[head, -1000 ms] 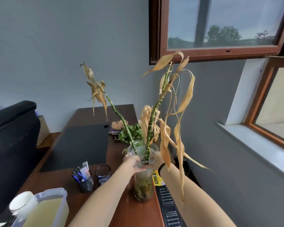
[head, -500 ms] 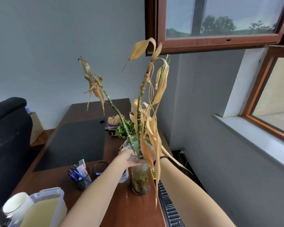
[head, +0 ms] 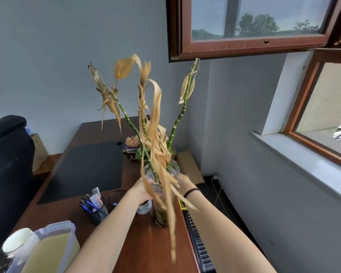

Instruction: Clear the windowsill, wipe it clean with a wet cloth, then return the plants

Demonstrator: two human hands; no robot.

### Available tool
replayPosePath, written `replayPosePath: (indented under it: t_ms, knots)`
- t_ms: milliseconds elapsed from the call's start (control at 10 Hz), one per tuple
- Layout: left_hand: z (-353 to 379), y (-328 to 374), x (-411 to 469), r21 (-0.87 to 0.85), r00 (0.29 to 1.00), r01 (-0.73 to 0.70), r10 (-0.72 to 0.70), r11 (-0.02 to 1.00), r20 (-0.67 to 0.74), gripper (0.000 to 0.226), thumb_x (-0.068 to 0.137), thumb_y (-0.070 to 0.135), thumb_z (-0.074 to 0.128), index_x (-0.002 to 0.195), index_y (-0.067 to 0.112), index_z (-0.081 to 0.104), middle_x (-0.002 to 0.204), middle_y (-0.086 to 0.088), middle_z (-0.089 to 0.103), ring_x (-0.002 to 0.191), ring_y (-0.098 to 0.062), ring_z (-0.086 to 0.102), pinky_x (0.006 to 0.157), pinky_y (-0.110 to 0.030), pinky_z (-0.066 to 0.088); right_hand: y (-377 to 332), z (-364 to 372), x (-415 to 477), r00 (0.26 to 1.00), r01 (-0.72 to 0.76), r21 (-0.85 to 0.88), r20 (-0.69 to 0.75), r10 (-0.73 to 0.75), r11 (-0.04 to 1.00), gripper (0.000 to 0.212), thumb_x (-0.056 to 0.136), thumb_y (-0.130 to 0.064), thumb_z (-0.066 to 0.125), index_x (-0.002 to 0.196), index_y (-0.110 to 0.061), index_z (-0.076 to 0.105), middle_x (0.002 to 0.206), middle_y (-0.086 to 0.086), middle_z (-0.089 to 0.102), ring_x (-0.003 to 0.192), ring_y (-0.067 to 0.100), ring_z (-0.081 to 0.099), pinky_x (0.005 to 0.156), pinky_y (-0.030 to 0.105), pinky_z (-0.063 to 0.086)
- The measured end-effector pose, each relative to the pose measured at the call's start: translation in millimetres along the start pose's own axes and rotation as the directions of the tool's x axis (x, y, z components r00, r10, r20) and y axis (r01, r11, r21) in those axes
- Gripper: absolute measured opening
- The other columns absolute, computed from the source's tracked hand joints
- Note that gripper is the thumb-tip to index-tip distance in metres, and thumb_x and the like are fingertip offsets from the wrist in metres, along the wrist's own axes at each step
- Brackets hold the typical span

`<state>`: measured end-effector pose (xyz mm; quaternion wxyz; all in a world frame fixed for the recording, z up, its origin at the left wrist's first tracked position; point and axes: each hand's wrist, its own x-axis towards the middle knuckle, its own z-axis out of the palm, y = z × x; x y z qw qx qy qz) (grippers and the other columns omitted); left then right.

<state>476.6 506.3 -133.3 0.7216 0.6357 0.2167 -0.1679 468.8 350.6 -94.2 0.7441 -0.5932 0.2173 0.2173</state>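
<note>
Wooden surface [head: 146, 251], right edge: left hand [head: 144, 189] and right hand [head: 182, 183] grip a glass vase [head: 159, 213] of wilted bamboo stalks [head: 182, 110].

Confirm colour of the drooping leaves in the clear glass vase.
Dried tan-brown leaves on green jointed stalks; head view.

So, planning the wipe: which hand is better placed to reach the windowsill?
Probably right: the right hand holds the vase on its side nearer the windowsill; the left hand holds the side toward the desk.
</note>
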Motion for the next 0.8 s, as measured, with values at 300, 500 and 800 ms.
replayPosePath:
  t_ms: [300, 500, 800]
  knots:
    - [12.1, -9.4, -25.2, -0.228, 0.999, -0.045, 0.037, 0.973, -0.037, 0.050, 0.095, 0.033, 0.055, 0.138, 0.014, 0.040, 0.140, -0.023, 0.043, 0.080, -0.034, 0.068, 0.090, -0.053, 0.051, 14.7, 3.0, 7.2, 0.996, 0.078, 0.017, -0.046, -0.077, 0.997, 0.020, 0.098, -0.022, 0.048, 0.112, -0.010, 0.055, 0.093, 0.008, 0.055, 0.064, 0.018, 0.058, 0.047, 0.026, 0.049]
    - [17.7, -16.6, -47.6, -0.167, 0.995, -0.076, 0.065, 0.983, -0.070, 0.049, 0.099, 0.032, 0.046, 0.142, 0.010, 0.036, 0.140, -0.021, 0.045, 0.109, -0.036, 0.060, 0.099, -0.049, 0.042, 29.9, -21.3, 25.1, 0.999, -0.021, -0.013, 0.041, 0.022, 1.000, 0.037, 0.083, -0.030, 0.069, 0.106, -0.008, 0.050, 0.091, 0.012, 0.054, 0.078, 0.027, 0.058, 0.060, 0.039, 0.053]
    - [25.7, -16.6, -105.5, -0.119, 0.981, -0.160, 0.145, 0.980, -0.131, 0.041, 0.101, 0.029, 0.041, 0.136, 0.007, 0.040, 0.121, -0.022, 0.060, 0.103, -0.032, 0.062, 0.088, -0.045, 0.048, 18.2, -33.9, -56.4, 0.992, 0.120, -0.007, 0.046, -0.120, 0.993, 0.028, 0.098, -0.008, 0.042, 0.121, 0.004, 0.052, 0.096, 0.020, 0.061, 0.073, 0.025, 0.060, 0.076, 0.038, 0.053]
